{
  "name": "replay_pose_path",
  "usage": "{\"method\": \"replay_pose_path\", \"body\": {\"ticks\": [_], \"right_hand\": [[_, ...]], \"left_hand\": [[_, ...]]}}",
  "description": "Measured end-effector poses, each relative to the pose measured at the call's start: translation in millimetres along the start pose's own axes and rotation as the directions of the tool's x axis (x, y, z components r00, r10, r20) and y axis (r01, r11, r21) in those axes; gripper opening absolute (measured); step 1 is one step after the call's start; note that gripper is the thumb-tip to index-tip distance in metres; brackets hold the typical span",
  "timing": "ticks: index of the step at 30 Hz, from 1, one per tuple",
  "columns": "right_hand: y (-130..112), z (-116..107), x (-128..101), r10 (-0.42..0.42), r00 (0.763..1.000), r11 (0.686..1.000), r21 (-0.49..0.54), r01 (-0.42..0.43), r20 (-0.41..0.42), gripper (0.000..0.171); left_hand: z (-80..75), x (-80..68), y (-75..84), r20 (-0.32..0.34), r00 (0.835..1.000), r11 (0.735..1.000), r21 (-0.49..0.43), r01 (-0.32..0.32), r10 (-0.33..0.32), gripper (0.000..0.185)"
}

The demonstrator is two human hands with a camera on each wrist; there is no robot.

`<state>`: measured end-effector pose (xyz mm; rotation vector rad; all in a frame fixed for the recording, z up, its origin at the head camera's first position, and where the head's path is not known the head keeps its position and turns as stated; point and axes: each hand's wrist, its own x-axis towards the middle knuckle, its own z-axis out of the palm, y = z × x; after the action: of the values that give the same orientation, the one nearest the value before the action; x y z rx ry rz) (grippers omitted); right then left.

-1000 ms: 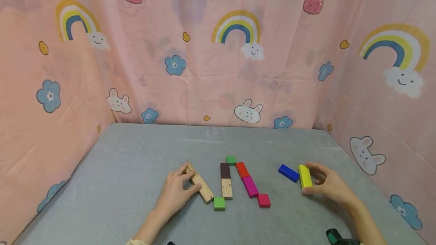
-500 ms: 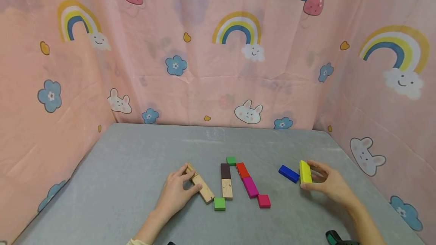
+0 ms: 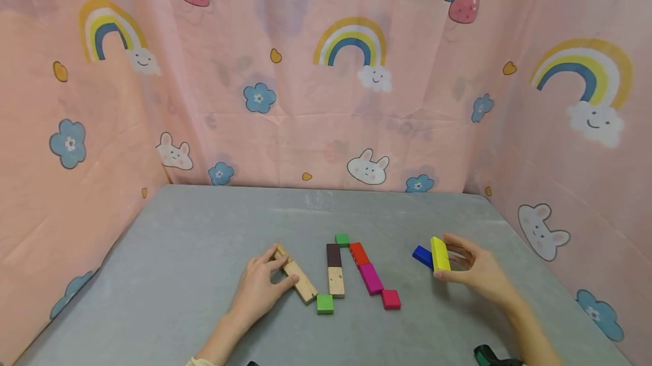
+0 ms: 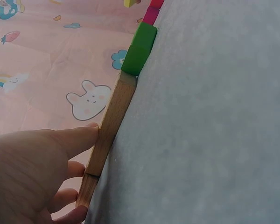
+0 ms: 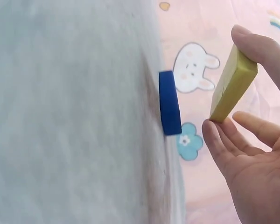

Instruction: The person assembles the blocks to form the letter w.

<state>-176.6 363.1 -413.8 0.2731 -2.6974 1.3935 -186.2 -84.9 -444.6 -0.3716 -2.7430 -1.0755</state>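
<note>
So from the head view the yellow block [image 3: 440, 254] looks like it's touching the blue block [image 3: 423, 256]. Right wrist view shows the right hand [image 3: 474, 275] pinching it clear of the table [image 3: 204, 253], while the left hand [image 3: 260, 289] pinches the wooden block [image 3: 300, 288].

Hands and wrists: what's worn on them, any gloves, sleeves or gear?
Both hands are bare: no gloves, rings or markings show on the left hand or the right hand. A pale cream sleeve cuff shows at the left forearm. By the right forearm sits a dark device with green trim, only partly in view at the frame edge.
</note>
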Motion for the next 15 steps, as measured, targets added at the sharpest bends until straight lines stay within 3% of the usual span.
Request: {"method": "replay_pose_path", "body": {"ticks": [5, 12, 15], "right_hand": [[-8.2, 8.8, 1.0, -0.010, 1.000, 1.000, -0.024, 0.010, -0.001, 0.083], [-28.8, 27.3, 3.4, 0.099, 0.992, 0.994, -0.050, -0.096, 0.082, 0.085], [-35.6, 35.8, 4.5, 0.095, 0.990, 0.995, -0.053, -0.090, 0.104, 0.086]], "left_hand": [[-0.2, -0.3, -0.1, 0.002, 1.000, 1.000, -0.001, 0.006, -0.006, 0.057], [1.1, 0.4, -1.9, 0.001, 1.000, 1.000, -0.001, 0.005, -0.005, 0.058], [1.1, 0.6, -1.6, -0.003, 1.000, 1.000, -0.007, 0.004, -0.004, 0.057]]}}
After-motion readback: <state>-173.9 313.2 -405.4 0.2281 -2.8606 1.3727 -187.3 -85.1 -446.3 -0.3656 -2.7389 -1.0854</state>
